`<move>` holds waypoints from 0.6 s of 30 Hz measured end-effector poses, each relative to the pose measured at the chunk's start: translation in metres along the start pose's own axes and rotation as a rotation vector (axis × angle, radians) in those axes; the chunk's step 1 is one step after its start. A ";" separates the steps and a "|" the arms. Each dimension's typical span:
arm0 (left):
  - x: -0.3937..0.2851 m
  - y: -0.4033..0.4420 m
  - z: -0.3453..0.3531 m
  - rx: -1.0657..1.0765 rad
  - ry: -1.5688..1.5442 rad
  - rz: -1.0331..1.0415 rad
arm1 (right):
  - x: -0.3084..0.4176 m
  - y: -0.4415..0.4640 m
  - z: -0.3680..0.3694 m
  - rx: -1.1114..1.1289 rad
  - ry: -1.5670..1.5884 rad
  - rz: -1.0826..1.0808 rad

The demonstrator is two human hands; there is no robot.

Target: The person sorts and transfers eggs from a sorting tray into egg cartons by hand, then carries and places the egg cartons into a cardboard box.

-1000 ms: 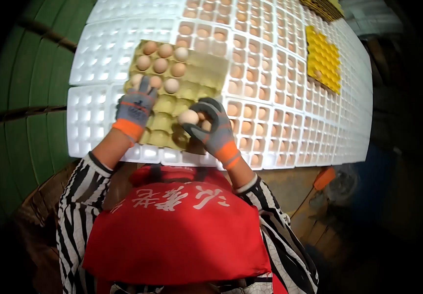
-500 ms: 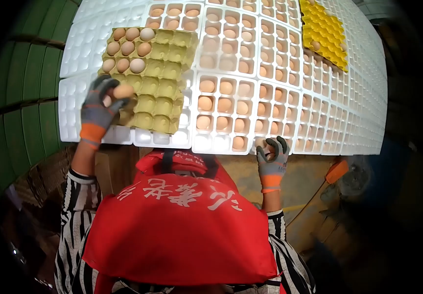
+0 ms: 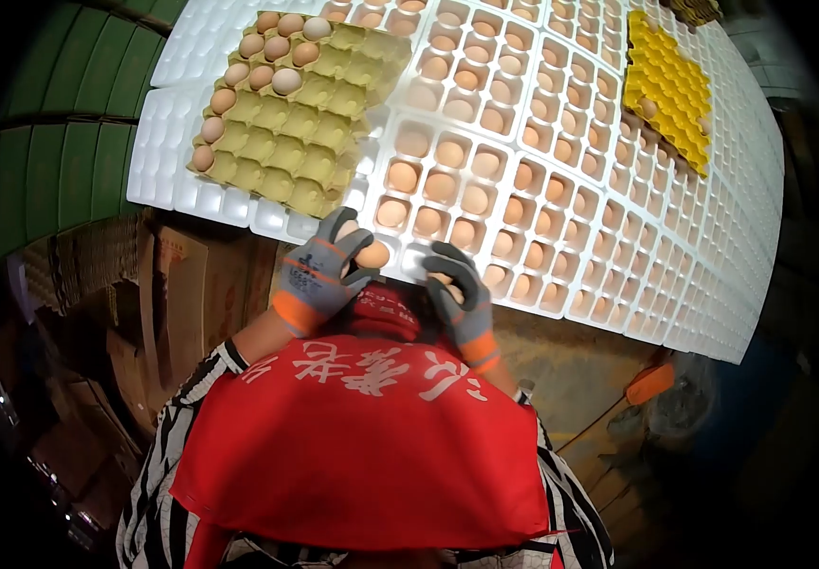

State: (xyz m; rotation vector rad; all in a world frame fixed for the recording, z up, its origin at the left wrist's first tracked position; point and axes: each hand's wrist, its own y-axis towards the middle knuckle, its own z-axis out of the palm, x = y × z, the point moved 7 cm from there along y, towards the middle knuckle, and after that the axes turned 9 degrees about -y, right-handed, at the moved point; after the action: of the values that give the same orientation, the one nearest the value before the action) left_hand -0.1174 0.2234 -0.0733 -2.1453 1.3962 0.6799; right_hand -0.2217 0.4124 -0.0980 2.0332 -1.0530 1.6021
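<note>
My left hand (image 3: 322,270), in a grey glove with an orange cuff, curls at the near edge of a white foam tray (image 3: 413,258). Its fingers close around a brown egg (image 3: 372,254), and a second pale egg (image 3: 346,229) shows between the fingers. To its right, my right hand (image 3: 460,296), gloved alike, bends its fingers around an egg (image 3: 442,281) at the same tray's front row. The egg is partly hidden by the fingers. Beyond my left hand lies a yellow-green pulp egg tray (image 3: 286,123), with eggs at its far-left part and down its left side.
More white foam trays (image 3: 561,228) holding brown eggs cover the table. A yellow egg tray (image 3: 665,90) with a few eggs rests on them at the far right. Cardboard boxes (image 3: 206,284) stand below on the left, green stacked panels (image 3: 30,171) beyond. An orange-headed tool (image 3: 651,382) leans at right.
My left hand has come from the pulp tray to the foam tray's near edge; three more eggs sit along the pulp tray's left side. My right hand has moved left. The view has turned.
</note>
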 end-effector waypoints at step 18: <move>0.028 -0.020 0.017 -0.100 0.019 0.072 | -0.032 0.005 0.005 0.141 0.716 0.473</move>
State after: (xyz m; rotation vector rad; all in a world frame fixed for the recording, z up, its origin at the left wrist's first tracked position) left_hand -0.0917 0.2220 -0.1021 -2.1918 1.4842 0.7742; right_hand -0.2249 0.4168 -0.1306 1.1212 -1.1846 2.4300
